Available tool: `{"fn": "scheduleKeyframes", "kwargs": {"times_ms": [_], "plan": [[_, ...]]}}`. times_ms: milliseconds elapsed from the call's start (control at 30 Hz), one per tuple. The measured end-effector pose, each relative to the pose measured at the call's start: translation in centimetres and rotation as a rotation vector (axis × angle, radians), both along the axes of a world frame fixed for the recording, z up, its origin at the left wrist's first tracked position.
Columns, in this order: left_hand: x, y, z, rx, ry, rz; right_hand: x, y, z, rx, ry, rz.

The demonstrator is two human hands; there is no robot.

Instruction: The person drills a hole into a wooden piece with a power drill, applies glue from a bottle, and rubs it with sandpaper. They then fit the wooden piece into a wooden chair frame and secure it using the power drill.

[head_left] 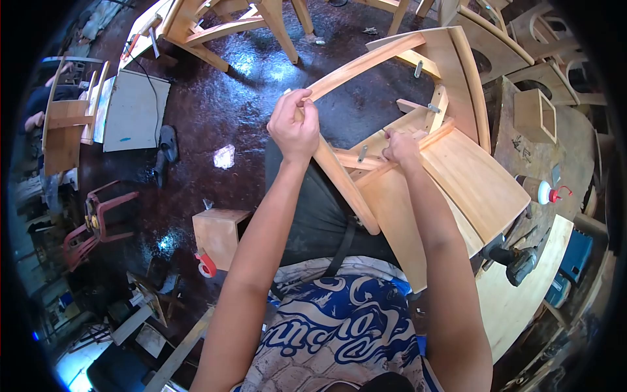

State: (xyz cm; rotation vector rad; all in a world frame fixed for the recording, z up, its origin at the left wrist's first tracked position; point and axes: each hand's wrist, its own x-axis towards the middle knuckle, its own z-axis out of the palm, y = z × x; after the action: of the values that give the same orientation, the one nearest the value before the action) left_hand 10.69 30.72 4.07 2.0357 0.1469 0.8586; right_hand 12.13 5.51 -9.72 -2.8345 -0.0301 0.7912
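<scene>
The person has a wooden frame [385,196], which looks like part of a chair, right in front of the lap [304,215]. Both hands are on it. The left hand [294,127] is curled around the far end of a bar [346,186], at the corner where a long curved rail [366,65] meets it. The right hand [400,147] is further in, near the middle of the frame. Its fingers are bent and close together by an inside rail [437,136], but you cannot tell if they are pinching something small.

The bar's long way runs on a slant: from the left hand, back toward the person and over to the right. So the left hand is the one nearer the bar, and the right hand is nearer the middle of the frame. One metal pin [362,153] sticks up just to the left of the right hand, and another [432,108] is a bit past it on the other side. A flat board [477,189] spreads out to the right of the right hand.

Off to the right, a bottle [543,191] with a red tip and an open wooden box [526,111] stand on a surface [571,157].
</scene>
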Motion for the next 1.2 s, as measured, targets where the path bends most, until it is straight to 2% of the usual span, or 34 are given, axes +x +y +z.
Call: {"fn": "scheduleKeyframes", "kwargs": {"times_ms": [100,167,267,367,600,667,767,867,1000,1067,1200], "plan": [[-0.2,-0.1,0.1,0.011,0.002,-0.017,0.1,0.0,-0.5,-0.084,0.004,0.132],[-0.1,0.0,-0.1,0.015,-0.005,-0.013,1.1,-0.6,-1.0,-0.007,0.176,0.121],[-0.4,0.0,-0.3,0.026,-0.002,-0.008,2.1,-1.2,-1.2,0.002,0.242,0.154],[-0.3,-0.1,0.0,0.015,0.005,-0.005,3.8,-2.9,-4.4,0.093,0.384,0.124],[-0.2,0.1,-0.3,0.03,-0.003,0.001,3.0,-1.2,0.7,-0.022,0.212,0.129],[-0.2,0.0,-0.2,0.011,-0.009,-0.003,1.7,-0.2,1.5,-0.227,0.015,0.291],[-0.1,0.1,-0.2,0.001,-0.012,-0.003,1.1,0.5,3.2,-0.154,0.034,0.424],[-0.3,0.1,-0.2,0.01,-0.004,-0.004,0.8,1.4,4.9,-0.15,0.109,0.441],[-0.2,0.1,-0.2,0.013,-0.008,0.003,2.6,-1.4,1.6,-0.072,0.175,0.324],[-0.1,0.3,-0.3,0.016,-0.007,0.003,3.6,-3.7,-0.7,0.018,0.166,0.051],[-0.2,0.2,0.0,0.0,-0.003,-0.001,3.4,-4.8,-1.6,0.039,0.138,-0.021]]}}
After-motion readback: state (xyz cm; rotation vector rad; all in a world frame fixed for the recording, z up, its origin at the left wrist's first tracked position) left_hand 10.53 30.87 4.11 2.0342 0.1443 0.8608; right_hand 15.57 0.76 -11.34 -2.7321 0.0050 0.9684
